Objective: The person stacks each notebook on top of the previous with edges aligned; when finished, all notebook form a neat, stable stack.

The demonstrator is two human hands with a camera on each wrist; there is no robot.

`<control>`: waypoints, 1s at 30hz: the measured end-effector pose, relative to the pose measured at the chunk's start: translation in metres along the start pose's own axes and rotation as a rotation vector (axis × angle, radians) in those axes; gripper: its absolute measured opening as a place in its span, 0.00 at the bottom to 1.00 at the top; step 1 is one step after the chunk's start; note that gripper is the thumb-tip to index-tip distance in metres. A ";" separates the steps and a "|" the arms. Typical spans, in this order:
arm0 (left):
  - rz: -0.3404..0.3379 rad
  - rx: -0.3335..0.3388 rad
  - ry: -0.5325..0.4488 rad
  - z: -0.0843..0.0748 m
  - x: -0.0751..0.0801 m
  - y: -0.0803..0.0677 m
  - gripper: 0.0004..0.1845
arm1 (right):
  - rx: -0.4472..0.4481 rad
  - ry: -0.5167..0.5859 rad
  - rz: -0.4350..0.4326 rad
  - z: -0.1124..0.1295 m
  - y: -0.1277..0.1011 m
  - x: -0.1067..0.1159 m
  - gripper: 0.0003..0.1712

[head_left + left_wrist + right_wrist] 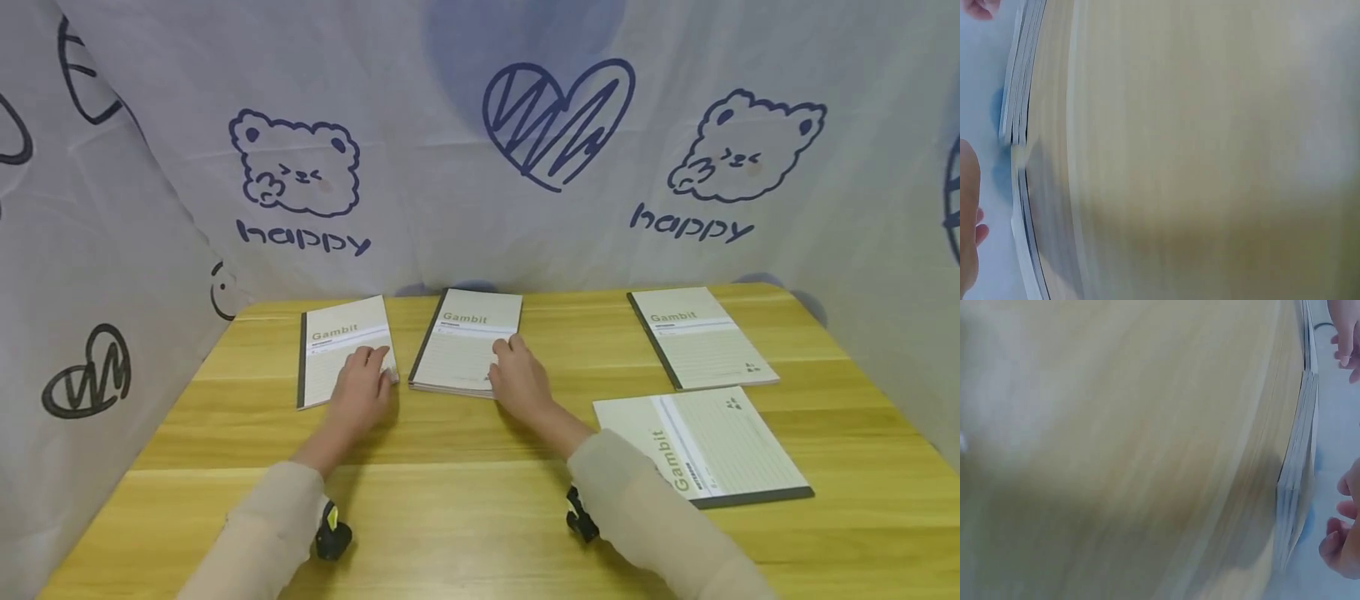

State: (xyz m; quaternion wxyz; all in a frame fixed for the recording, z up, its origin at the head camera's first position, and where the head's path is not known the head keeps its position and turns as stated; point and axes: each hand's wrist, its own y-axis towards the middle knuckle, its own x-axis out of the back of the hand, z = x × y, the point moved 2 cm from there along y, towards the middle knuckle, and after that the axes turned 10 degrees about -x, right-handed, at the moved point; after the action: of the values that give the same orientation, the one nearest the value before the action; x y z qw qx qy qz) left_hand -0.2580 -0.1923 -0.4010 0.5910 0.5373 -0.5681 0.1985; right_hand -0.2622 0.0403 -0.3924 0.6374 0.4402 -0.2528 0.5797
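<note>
On the wooden table [465, 508] a cream "Gambit" notebook [337, 342] lies at the back left. My left hand [367, 367] rests on its lower right corner with relaxed fingers. Just to the right is a small stack of the same notebooks [465, 337]. My right hand [510, 354] lies on the stack's near right corner, fingers loosely bent on the cover. The left wrist view is blurred and shows notebook edges [1019, 81] beside part of my hand [967, 212]. In the right wrist view the stack's edge [1297, 481] shows next to my fingers [1341, 550].
Two more Gambit notebooks lie to the right, one at the back [701, 333] and one turned sideways nearer me [705, 446]. A printed white cloth [480, 167] with bears and hearts walls in the table's back and sides.
</note>
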 end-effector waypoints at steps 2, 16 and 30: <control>-0.014 0.008 0.012 0.008 0.005 -0.005 0.19 | 0.047 -0.029 -0.048 0.003 -0.001 0.001 0.11; 0.083 0.020 0.057 0.052 0.017 -0.048 0.27 | 0.435 -0.199 0.024 0.036 -0.010 -0.024 0.21; 0.343 -0.029 0.036 0.068 0.013 -0.072 0.37 | 0.447 -0.351 0.428 0.062 -0.038 -0.048 0.37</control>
State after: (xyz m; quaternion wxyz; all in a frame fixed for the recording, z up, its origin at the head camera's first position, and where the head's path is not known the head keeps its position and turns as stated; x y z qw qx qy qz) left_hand -0.2242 -0.2804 -0.4337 0.5662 0.4203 -0.6435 0.2977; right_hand -0.2238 -0.0354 -0.4130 0.3363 0.5988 -0.3117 0.6566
